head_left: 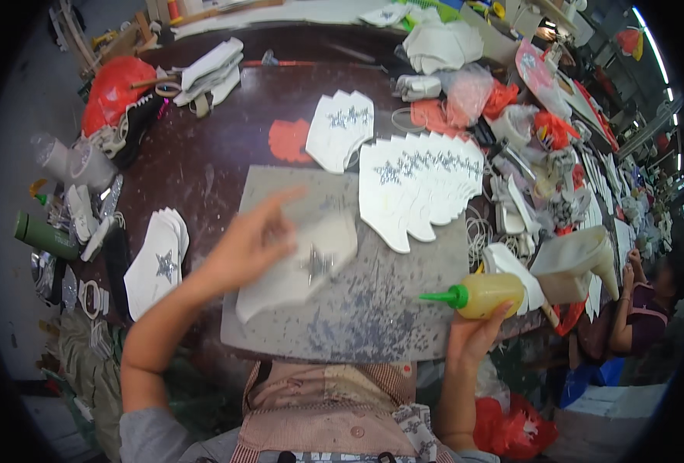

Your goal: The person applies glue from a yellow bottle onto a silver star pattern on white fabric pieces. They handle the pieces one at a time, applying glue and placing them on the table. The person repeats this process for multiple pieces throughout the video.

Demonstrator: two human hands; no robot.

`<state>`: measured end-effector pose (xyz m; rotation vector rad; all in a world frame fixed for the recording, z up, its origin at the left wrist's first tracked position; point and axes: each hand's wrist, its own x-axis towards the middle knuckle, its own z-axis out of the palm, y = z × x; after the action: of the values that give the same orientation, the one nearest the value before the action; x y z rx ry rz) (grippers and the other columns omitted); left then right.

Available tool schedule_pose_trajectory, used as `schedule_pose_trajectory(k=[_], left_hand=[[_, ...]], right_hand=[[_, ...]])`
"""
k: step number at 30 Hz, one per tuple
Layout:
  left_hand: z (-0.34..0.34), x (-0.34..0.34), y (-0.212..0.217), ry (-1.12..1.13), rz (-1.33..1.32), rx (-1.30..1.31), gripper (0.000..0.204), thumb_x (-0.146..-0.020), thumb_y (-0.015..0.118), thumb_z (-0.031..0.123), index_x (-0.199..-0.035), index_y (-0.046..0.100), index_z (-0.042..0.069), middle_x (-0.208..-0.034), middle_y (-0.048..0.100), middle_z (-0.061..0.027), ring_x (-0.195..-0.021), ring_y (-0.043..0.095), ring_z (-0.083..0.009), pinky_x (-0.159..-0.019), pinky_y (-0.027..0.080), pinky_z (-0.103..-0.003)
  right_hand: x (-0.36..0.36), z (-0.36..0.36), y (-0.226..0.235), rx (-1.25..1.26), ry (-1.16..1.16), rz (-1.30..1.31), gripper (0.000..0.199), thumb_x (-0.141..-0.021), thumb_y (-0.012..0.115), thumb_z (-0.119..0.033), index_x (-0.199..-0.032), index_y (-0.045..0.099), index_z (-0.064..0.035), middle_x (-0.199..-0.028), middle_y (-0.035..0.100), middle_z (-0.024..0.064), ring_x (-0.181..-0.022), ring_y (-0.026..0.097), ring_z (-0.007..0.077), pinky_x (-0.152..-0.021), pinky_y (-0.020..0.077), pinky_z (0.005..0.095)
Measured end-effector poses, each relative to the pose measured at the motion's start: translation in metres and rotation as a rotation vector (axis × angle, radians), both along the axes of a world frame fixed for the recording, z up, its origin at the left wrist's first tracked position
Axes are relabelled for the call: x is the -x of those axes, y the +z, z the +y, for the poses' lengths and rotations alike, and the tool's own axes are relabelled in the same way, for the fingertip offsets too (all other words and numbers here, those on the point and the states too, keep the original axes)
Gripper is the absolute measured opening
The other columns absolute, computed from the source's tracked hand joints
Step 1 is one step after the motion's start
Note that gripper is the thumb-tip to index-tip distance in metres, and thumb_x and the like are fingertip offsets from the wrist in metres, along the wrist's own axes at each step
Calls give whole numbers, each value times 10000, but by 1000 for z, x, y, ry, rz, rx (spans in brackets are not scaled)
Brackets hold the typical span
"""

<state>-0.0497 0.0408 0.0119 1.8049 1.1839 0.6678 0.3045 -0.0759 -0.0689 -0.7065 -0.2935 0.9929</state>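
Note:
My right hand [477,332] grips a squeeze bottle [496,295] of yellowish liquid, its green pointed nozzle turned left over the edge of the grey board [411,309]. Blurred by motion, my left hand [257,243] is over the board with its fingers apart. Beneath and beside it lies a white shoe-upper piece [330,247] with a grey star, also blurred; whether my fingers touch it I cannot tell. At the board's far right, white pieces with grey star patterns [419,185] overlap in a fanned row. Another small white patterned stack [340,127] lies behind.
White star pieces [157,266] are stacked at left, near a green bottle [45,235]. An orange-red flat piece [289,140] lies behind the board. Plastic bags, cords and a translucent container [569,266] crowd the right side. A co-worker [643,309] sits at far right.

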Motion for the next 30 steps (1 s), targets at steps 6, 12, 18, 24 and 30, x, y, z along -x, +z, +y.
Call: schedule_pose_trajectory(k=[6,12,18,24,30], left_hand=[[188,-28,-49,553,-582,18,674,-832,647,-36,-1454,394,27,-984,635,-97,-893,631,-159,-793,521,-297],[236,-44,-115,750,-2,-114,814,-773,716,59,-1487,323,45,-1026,664,-155,-929,676,-276,-857,522,-410],[232,-34,-106,679,474,-436,836,-773,762,128,-1486,335,37,-1139,597,-166,-979,630,-278,-857,500,-361],[105,30,1,436,323,-803,544,-854,691,161,-1358,516,52,-1294,525,-206,-1209,508,-382,-1014,414,-446],[-87,176,-17,735,798,-404,381,-858,729,245,-1136,660,-7,-1050,639,-181,-993,576,-373,-863,465,-443]], right_hand=[[2,5,-11,5,-9,-125,576,-986,582,-396,-1423,411,-64,-1374,534,131,-1227,564,276,-1037,484,440],[-1,2,-12,1,-26,-106,555,-995,574,-376,-1420,407,-61,-1381,526,127,-1238,555,273,-1030,485,438],[-1,4,-10,-24,32,-127,547,-1001,564,-372,-1424,404,-65,-1382,528,121,-1248,547,271,-1035,482,438],[-13,-3,-23,-17,-14,-113,548,-1007,550,-388,-1419,418,-52,-1385,526,145,-1259,539,275,-1062,465,436],[1,5,-12,10,-21,-104,587,-1006,556,-372,-1442,371,-26,-1391,505,169,-1253,545,278,-1058,480,412]])
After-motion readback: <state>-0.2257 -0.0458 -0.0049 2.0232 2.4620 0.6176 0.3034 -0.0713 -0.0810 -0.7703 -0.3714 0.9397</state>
